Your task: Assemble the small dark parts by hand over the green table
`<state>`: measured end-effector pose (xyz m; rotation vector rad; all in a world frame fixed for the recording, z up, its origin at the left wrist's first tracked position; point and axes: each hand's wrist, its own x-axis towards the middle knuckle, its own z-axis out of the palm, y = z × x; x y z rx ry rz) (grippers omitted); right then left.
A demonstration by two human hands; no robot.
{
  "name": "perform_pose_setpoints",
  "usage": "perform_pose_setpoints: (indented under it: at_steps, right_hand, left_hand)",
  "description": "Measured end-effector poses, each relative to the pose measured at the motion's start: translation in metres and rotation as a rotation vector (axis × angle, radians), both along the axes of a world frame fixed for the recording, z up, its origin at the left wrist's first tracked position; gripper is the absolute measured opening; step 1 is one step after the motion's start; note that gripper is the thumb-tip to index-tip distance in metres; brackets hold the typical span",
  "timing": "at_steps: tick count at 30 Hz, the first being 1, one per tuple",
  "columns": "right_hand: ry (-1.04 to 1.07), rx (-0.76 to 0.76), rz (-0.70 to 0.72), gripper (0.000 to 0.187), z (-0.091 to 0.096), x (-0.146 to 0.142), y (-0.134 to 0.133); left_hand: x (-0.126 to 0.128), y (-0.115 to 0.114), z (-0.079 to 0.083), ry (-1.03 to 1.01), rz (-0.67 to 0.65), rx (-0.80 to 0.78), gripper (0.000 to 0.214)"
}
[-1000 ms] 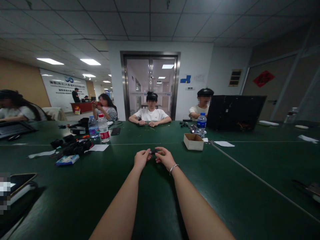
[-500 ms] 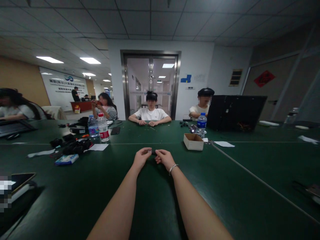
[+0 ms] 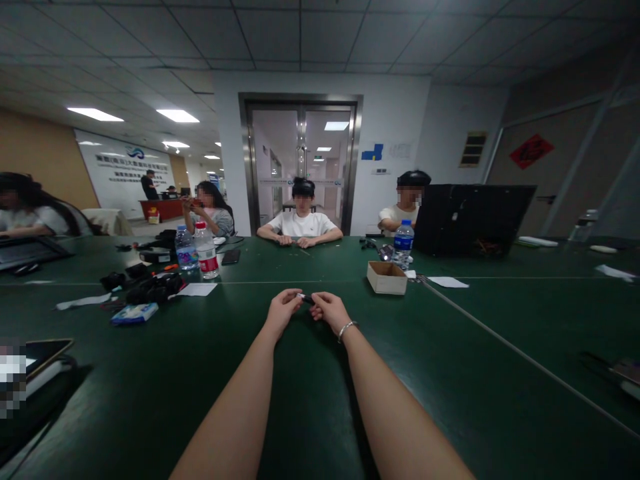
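Between my two hands is a small dark stick-like object (image 3: 307, 300) with a shiny silvery part at its left end; its exact kind is too small to make out. The fingertips of my left hand (image 3: 282, 312) pinch the silvery end. My right hand (image 3: 331, 313), with a silver bracelet at the wrist, is closed on the dark end, and its fingers hide part of it. Both hands are just above the green table (image 3: 310, 373), forearms reaching forward. The nearest thing to my right hand is a small open cardboard box (image 3: 387, 280).
Left of my hands are two bottles (image 3: 206, 252), a phone (image 3: 231, 257), white paper (image 3: 198, 289), a blue-white packet (image 3: 135, 314) and black gear (image 3: 153, 288). A blue-capped bottle (image 3: 403, 245) and large black case (image 3: 475, 220) stand right. Across sits a person (image 3: 303, 227).
The silvery left end of the small object now shows more clearly between my fingertips. My hands stay nearly in place, and the whole view has shifted slightly.
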<state>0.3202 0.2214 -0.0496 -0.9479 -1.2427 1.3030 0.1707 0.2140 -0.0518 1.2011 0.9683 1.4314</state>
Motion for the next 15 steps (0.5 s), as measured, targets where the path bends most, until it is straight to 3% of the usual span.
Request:
perform_pose_setpoints:
  at_steps: [15]
  right_hand:
    - [0.022, 0.053, 0.008, 0.025, -0.0034, 0.0031, 0.0]
  left_hand:
    - [-0.0007, 0.0001, 0.0009, 0.185, 0.078, -0.024, 0.039]
